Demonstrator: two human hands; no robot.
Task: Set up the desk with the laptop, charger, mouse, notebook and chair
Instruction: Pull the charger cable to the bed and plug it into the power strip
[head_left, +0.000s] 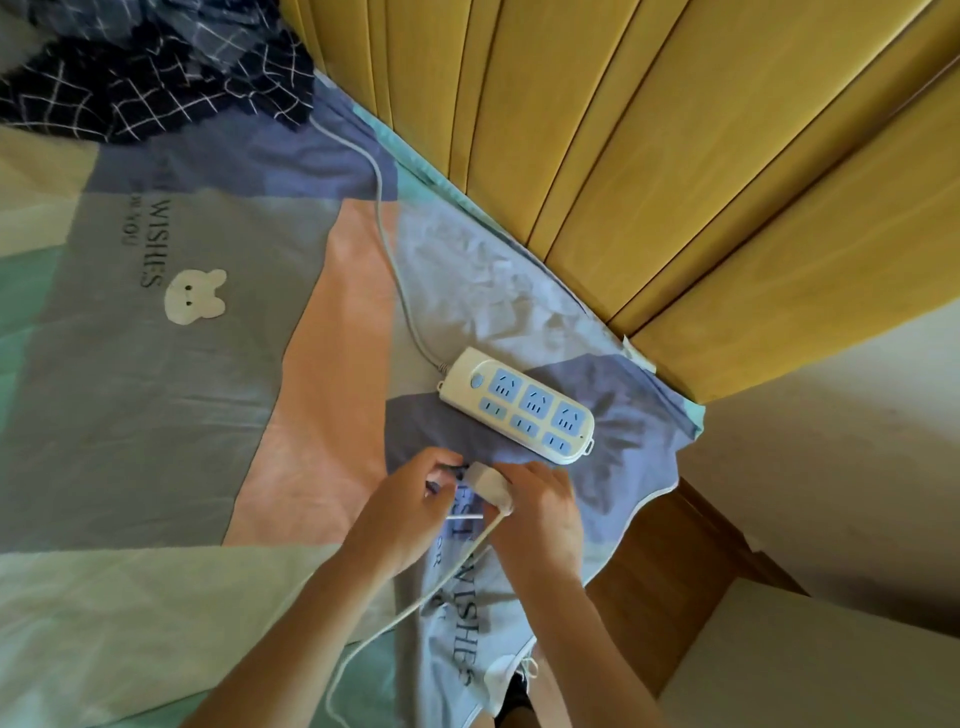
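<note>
A white charger block (487, 486) is held over the bed between both hands. My right hand (540, 506) grips its body from the right. My left hand (410, 501) pinches a small dark part at the block's left end. The charger's white cable (415, 605) runs from the block down between my forearms toward the bottom edge. Just beyond the hands lies a white power strip (519, 405) with several blue sockets, none occupied. Laptop, mouse, notebook and chair are out of view.
The power strip's grey cord (387, 228) trails up across the patchwork bedsheet (156, 389) toward a dark checked blanket (156, 67) at top left. A yellow padded headboard (675, 156) borders the bed on the right. Wooden bed frame (670, 571) and pale floor lie lower right.
</note>
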